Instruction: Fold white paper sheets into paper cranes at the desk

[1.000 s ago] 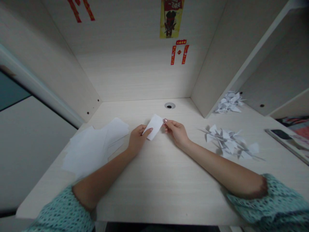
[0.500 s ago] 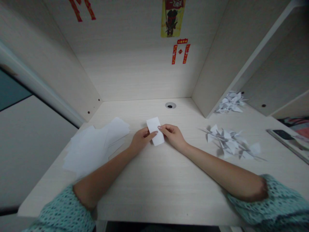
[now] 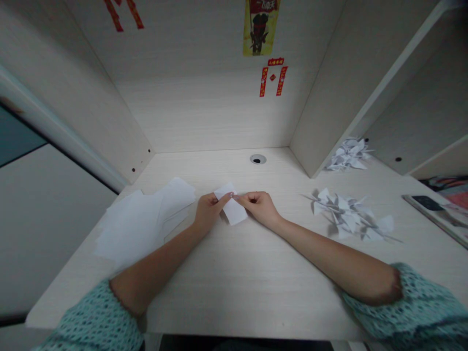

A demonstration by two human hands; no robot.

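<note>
A small white folded piece of paper (image 3: 234, 212) is held in the middle of the desk, tilted, with both hands on it. My left hand (image 3: 210, 210) grips its left edge, thumb on top and fingers hidden behind. From the other side my right hand (image 3: 260, 205) pinches the same paper, its thumb and forefinger close to the left thumb tip. To the left lies a loose stack of white paper sheets (image 3: 135, 224). On the right rests a pile of pointed folded paper pieces (image 3: 341, 212).
Behind the right partition (image 3: 329, 107) sits a second heap of folded paper (image 3: 349, 155). A phone (image 3: 427, 203) lies on a flat object at the far right. The cable hole (image 3: 258, 159) is near the back wall, which carries red stickers (image 3: 272, 78).
The paper has turned a little, its top now leaning further left. My left thumb has moved up to meet the right fingertips near the paper's middle.
</note>
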